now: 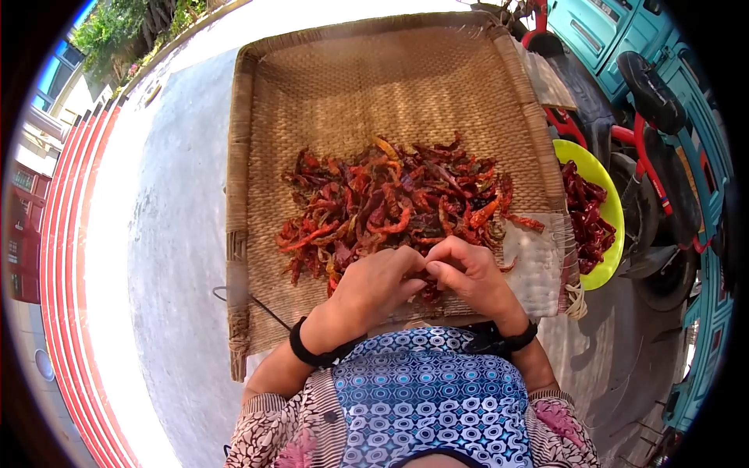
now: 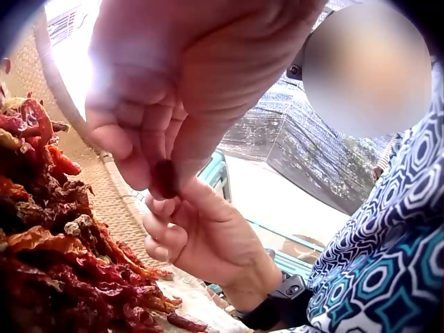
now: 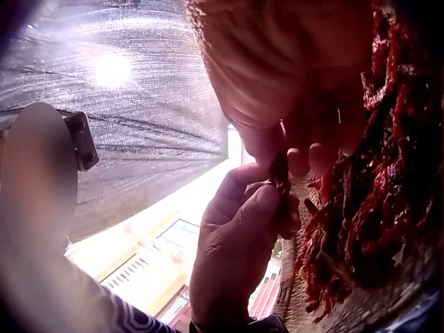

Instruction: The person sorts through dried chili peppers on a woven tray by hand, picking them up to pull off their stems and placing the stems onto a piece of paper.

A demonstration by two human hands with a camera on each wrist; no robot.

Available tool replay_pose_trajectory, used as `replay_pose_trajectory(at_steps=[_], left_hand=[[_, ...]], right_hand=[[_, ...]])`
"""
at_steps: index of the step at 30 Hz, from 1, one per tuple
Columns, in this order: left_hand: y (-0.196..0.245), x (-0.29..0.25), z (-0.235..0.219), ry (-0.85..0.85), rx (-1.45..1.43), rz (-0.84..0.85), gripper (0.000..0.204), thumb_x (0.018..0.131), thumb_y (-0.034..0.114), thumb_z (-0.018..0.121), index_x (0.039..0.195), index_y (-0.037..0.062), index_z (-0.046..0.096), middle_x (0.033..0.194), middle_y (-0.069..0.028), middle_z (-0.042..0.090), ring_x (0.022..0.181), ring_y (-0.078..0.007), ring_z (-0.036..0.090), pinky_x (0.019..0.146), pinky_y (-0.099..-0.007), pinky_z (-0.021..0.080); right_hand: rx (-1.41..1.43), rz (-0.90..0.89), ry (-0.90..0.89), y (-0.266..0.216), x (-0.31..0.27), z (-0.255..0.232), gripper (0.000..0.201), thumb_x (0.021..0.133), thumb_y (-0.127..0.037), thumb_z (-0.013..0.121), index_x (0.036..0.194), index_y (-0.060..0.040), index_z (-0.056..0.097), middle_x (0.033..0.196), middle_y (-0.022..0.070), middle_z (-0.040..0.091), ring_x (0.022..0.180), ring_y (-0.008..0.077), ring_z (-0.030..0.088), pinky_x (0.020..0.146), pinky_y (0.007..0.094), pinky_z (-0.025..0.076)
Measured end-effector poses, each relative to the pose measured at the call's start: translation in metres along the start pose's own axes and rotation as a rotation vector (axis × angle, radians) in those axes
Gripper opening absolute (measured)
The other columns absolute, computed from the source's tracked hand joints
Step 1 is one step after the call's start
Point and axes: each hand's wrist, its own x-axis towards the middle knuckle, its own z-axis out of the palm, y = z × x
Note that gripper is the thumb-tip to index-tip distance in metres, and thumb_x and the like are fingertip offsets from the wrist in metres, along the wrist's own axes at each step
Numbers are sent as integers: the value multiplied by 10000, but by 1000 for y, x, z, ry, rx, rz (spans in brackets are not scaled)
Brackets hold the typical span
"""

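Note:
Both hands meet over the near edge of a heap of dried red chili peppers (image 1: 390, 195). A small dark red dried chili pepper (image 2: 165, 179) is pinched between the fingertips of the left hand (image 1: 378, 285) and the right hand (image 1: 468, 273). From the right wrist view, the same dried chili pepper (image 3: 279, 173) shows as a dark piece where the thumbs and forefingers come together. In the head view, the fingers mostly hide it. The heap lies on a wide woven tray (image 1: 374, 93) directly beneath the hands.
Right of the tray stands a yellow-green bowl (image 1: 615, 234) holding dark red chilies (image 1: 585, 214). A pale patch (image 1: 538, 265) covers the tray's near right corner. Red-framed cycle parts (image 1: 651, 171) and a turquoise vehicle (image 1: 597, 31) stand farther right. Red-edged steps (image 1: 74, 257) run along the left.

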Motion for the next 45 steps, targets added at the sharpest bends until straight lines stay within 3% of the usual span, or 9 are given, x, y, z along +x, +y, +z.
replay_pose_trajectory(at_steps=[7,10,13,16,20,26,30,40,45], left_hand=[[-39,17,-20,437,302,78,226,901,145,662,1087,27,613,1124,-139,592,973,-348,610,798,-429,517],[-43,16,-21,300,281,-133,235,922,96,648,1138,22,592,1198,-138,582,979,-360,622,787,-425,509],[-47,14,-18,371,312,-16,205,931,118,623,1112,23,608,1171,-139,592,926,-369,645,765,-442,534],[-42,10,-22,424,185,-35,204,911,68,648,1102,12,606,1132,-136,612,927,-324,665,754,-399,534],[-15,2,-36,361,-40,-45,217,906,22,654,1114,3,598,1148,-138,617,871,-262,684,704,-329,551],[-4,1,-23,312,-423,-213,181,912,9,671,1066,15,576,824,-51,658,768,-102,655,664,-250,521],[-7,-1,-14,235,-636,-237,185,922,43,694,1063,36,575,809,-13,675,699,-46,605,591,-193,483],[-19,1,-15,10,-1051,-346,419,913,81,706,1271,63,487,1042,-49,630,797,-60,603,669,-219,514],[-18,-15,-47,288,-714,-242,329,921,25,666,1230,43,555,1019,-21,616,836,-67,594,740,-208,493]], right_hand=[[358,-42,572,12,-21,-55,163,1003,-226,616,1027,-65,622,862,-10,621,703,72,561,649,231,485],[773,-159,862,35,-38,-111,202,1021,-264,577,1078,-76,624,884,10,644,700,100,550,662,256,489],[1231,-325,839,41,-55,-137,297,1050,-315,492,1152,-69,624,945,15,636,770,130,551,683,289,491],[1168,-299,703,53,-55,-131,297,1055,-306,480,1186,-71,607,969,14,632,774,136,548,682,292,487],[697,-120,516,38,-25,-71,228,1028,-230,551,1194,-75,575,962,7,629,749,100,568,679,253,484],[282,30,66,9,18,2,271,958,-153,677,1183,-52,565,988,19,628,794,65,591,672,217,492],[90,15,67,5,22,15,161,969,-152,660,1082,-46,614,878,-5,632,761,59,586,665,221,491],[467,146,-44,19,11,9,138,999,-194,622,1047,-68,593,836,-16,620,721,59,580,654,215,500],[584,17,378,24,6,-24,139,1007,-209,615,1058,-81,594,878,14,666,684,78,591,622,227,491]])
